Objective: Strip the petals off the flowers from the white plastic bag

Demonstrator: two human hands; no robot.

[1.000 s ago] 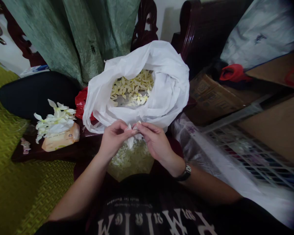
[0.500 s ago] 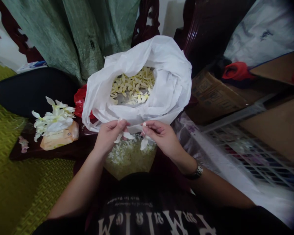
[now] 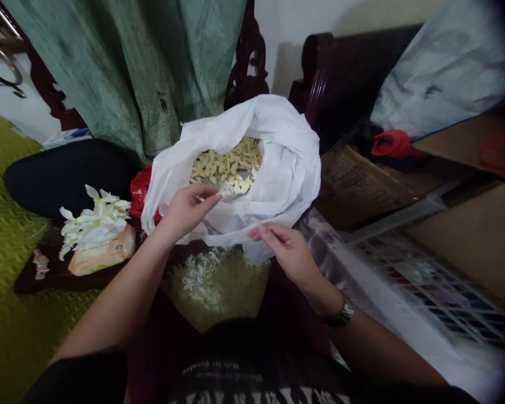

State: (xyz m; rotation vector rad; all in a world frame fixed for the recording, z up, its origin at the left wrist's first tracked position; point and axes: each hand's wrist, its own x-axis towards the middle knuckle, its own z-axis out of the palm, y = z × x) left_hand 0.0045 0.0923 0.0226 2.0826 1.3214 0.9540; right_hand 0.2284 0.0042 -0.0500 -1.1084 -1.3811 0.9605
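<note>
Over the mouth of the white plastic bag (image 3: 286, 168), where's the left hand (image 3: 189, 210)?

Just short of the pale petals (image 3: 225, 165) inside, fingers loosely spread, holding nothing I can see. That heap runs slantwise across the bag, and this hand is the nearer one.

And the right hand (image 3: 284, 252)?

Lower, at the bag's near rim, fingers narrow. Whether they pinch plastic, I can't tell.

What else is around?

White blossoms (image 3: 95, 224) lie on a wipes packet (image 3: 103, 251) to the left; loose white petals (image 3: 204, 278) lie below the bag.
</note>
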